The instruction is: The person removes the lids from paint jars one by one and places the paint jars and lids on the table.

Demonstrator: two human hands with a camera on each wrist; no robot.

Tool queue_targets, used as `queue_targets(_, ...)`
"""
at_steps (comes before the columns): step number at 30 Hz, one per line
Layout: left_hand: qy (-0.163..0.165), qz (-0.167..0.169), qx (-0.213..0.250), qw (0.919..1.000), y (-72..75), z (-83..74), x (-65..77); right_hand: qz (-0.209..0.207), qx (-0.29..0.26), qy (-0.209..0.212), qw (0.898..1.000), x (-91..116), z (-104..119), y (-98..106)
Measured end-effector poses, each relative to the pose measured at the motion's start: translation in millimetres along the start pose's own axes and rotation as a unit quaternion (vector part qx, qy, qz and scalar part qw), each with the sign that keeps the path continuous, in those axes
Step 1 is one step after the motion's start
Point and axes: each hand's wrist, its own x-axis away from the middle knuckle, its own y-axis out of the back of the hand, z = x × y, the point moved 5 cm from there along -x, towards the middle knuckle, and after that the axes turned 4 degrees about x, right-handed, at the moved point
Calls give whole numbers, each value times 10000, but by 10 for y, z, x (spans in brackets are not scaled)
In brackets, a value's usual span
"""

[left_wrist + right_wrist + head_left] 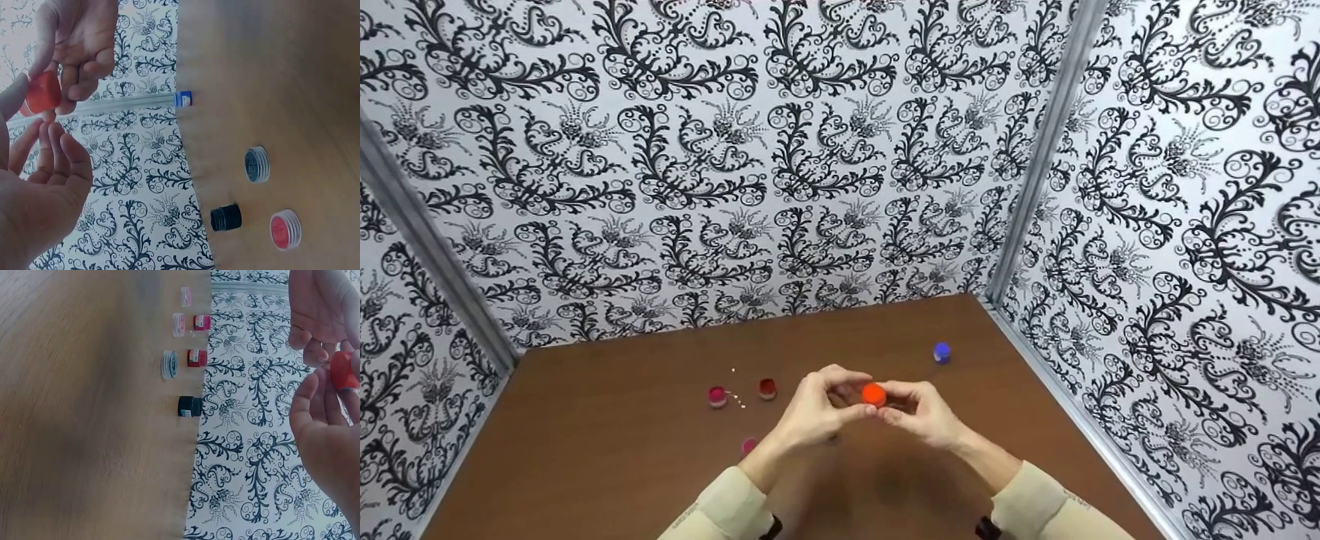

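A small orange paint jar (874,395) is held above the table between both hands. My left hand (817,409) grips it from the left, thumb at its near side. From the right, my right hand (926,412) pinches the same jar with thumb and fingers. The left wrist view shows the orange jar (44,91) between the fingertips, with the lower fingers of both hands curled loosely. Whether its lid is loose cannot be told. In the right wrist view, the jar (343,370) is partly covered by fingers.
On the brown table (622,420) stand a pink jar (717,397), a red jar (767,388), a black jar (190,406) and a blue jar (942,352). Loose lids lie nearer: a dark lid (169,364), a red one (178,324) and a pink one (186,296). Patterned walls (840,150) enclose the table.
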Motion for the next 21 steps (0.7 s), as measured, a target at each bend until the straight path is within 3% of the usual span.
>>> queue_targets(10, -48, 560, 19, 9984, 44, -108, 44, 889, -558, -284, 9941, -65, 36, -79)
queue_targets(21, -85, 422, 61, 9991, 85, -127, 74, 875, -707, -133, 9936, -113, -1, -115)
